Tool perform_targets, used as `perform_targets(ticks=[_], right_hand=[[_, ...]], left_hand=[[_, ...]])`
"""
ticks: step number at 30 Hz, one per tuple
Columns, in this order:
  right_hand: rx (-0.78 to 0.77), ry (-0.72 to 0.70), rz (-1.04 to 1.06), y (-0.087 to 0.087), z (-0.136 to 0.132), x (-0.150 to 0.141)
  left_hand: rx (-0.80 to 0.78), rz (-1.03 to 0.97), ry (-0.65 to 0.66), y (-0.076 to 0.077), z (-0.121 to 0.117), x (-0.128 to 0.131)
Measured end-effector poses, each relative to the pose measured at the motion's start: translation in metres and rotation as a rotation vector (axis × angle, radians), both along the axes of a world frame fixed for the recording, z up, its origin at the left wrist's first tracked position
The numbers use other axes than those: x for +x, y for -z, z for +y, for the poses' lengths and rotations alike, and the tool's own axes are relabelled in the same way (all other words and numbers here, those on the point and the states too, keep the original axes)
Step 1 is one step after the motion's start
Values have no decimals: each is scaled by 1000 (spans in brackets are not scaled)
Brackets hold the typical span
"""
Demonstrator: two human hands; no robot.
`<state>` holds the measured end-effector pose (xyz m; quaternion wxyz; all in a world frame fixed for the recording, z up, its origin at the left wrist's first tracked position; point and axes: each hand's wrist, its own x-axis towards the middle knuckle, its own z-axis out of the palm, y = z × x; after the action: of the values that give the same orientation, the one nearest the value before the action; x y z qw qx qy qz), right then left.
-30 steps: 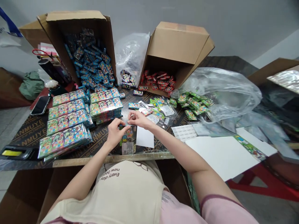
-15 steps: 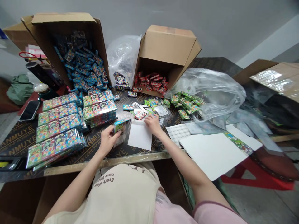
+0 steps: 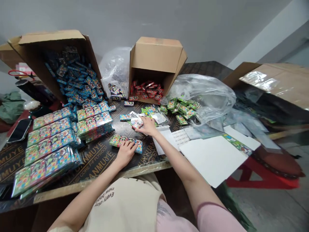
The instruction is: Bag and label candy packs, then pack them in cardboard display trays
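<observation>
My left hand (image 3: 126, 152) lies over a flat row of small printed boxes (image 3: 117, 140) in green, red and blue, its fingers stretched across the top. The row rests on the dark table near its front edge. My right hand (image 3: 147, 126) is closed at the near right edge of a small printed packet (image 3: 137, 122) with a white border; its fingertips are partly hidden. A single blue box (image 3: 125, 118) lies left of that packet. Under my right forearm is a white sheet (image 3: 159, 149), partly covered.
Stacks of wrapped rows (image 3: 45, 161) stand at the left. Behind are a carton of blue boxes (image 3: 79, 80), a carton of red boxes (image 3: 147, 90) and loose green boxes (image 3: 184, 109) beside a clear plastic bag (image 3: 207, 93). White boards (image 3: 210, 154) overhang the right front edge.
The row of boxes, upright in my left hand before, now lies flat on the table under it. My right hand has left the white sheet and moved to the small packet. The view has shifted.
</observation>
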<state>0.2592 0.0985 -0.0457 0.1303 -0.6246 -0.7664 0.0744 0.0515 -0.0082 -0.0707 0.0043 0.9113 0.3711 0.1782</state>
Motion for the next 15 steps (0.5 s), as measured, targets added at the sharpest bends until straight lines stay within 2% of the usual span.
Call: perform_targets(ticks=[3,6,8,11,13,15], right_hand=[[-40,-8,-43,11,5,-31],[-3,24,-13,8,8,-24],[49,107,18,0,6,3],[158,338,28,-7,-8,58],[132,438,-32,-2,-25,89],[38,468,-77,10,-42,110]], left_hand=[[22,-33,29,8,-5,-10],[42,-62,79,5,3,-19],[67,-98,98,-1,14,-18],[105,-136,92,-10,36,1],[99,-132,71,-13,50,23],[60,-100,45,-15,63,47]])
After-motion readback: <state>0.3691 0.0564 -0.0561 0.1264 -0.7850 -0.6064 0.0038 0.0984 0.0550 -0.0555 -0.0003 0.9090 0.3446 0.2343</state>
